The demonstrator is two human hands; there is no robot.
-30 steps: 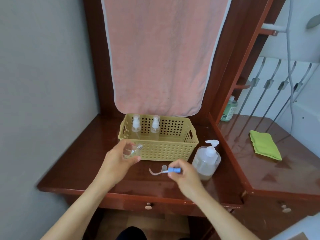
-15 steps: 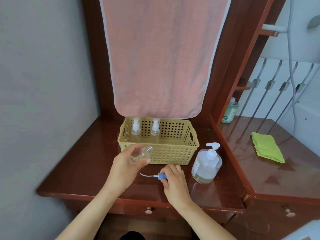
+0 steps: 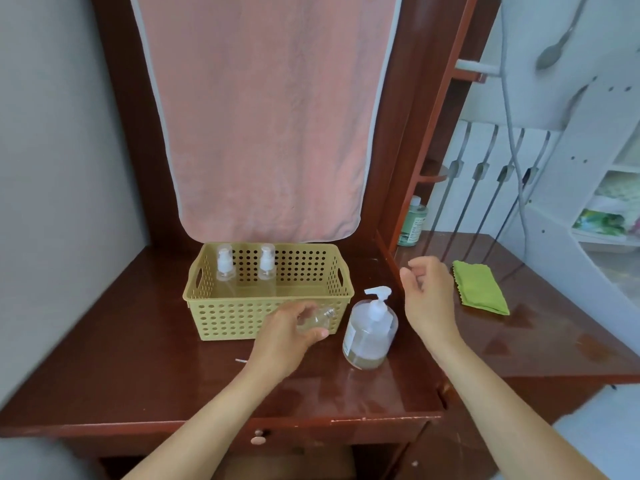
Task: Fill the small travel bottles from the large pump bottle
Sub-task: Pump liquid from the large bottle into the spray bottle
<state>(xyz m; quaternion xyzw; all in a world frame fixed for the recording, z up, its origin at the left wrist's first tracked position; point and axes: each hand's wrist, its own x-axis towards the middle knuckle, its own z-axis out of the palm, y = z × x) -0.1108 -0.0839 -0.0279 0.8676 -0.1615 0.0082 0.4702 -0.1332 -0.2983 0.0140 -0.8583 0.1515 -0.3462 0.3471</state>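
Observation:
My left hand (image 3: pixel 285 332) grips a small clear travel bottle (image 3: pixel 317 320), uncapped and tilted with its neck toward the right, in front of the yellow basket (image 3: pixel 221 317). The large clear pump bottle (image 3: pixel 370 332) stands just right of it, with a little yellowish liquid at its bottom. My right hand (image 3: pixel 427 294) hovers right of the pump head, fingers loosely curled, holding nothing. Two small travel bottles with white pump tops (image 3: pixel 225 268) (image 3: pixel 267 266) stand upright at the back of the basket. A thin white tip of the removed pump tube (image 3: pixel 241 360) shows on the desk beside my left wrist.
The dark red wooden desk (image 3: pixel 138 358) has a raised side section to the right with a folded green cloth (image 3: pixel 479 289) and a green bottle (image 3: pixel 412 221) at the back. A pink towel (image 3: pixel 259 116) hangs behind the basket. A grey wall is at the left.
My right hand let go of the blue-collared pump tube on the desk and rose to the right, beside the pump bottle. My left hand carried the small bottle right, toward the pump bottle.

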